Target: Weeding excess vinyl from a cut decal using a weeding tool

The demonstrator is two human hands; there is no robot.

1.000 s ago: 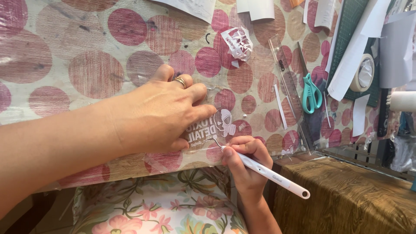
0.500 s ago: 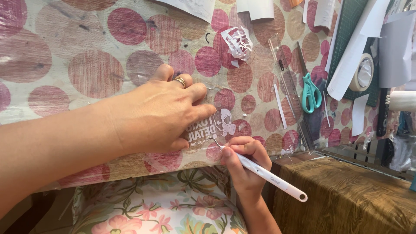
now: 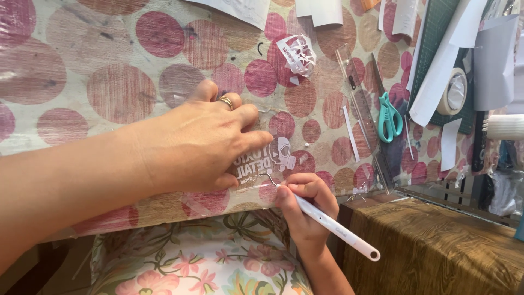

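A table (image 3: 109,60) covered with a cloth of large pink and brown dots fills most of the view, its near edge running above a flowered fabric (image 3: 196,262). The left hand (image 3: 202,145) lies flat on a clear sheet carrying a white vinyl decal (image 3: 270,158), fingers spread and pressing it down; part of the decal is hidden under those fingers. Just near of it, the right hand (image 3: 305,205) has its grip pinched shut round a white weeding tool (image 3: 327,223), whose thin hooked tip touches the decal's near edge. Farther right lie a clear ruler (image 3: 360,104), teal scissors (image 3: 389,116) and a roll of tape (image 3: 453,92). A crumpled white vinyl scrap (image 3: 297,53) sits far of the hands.
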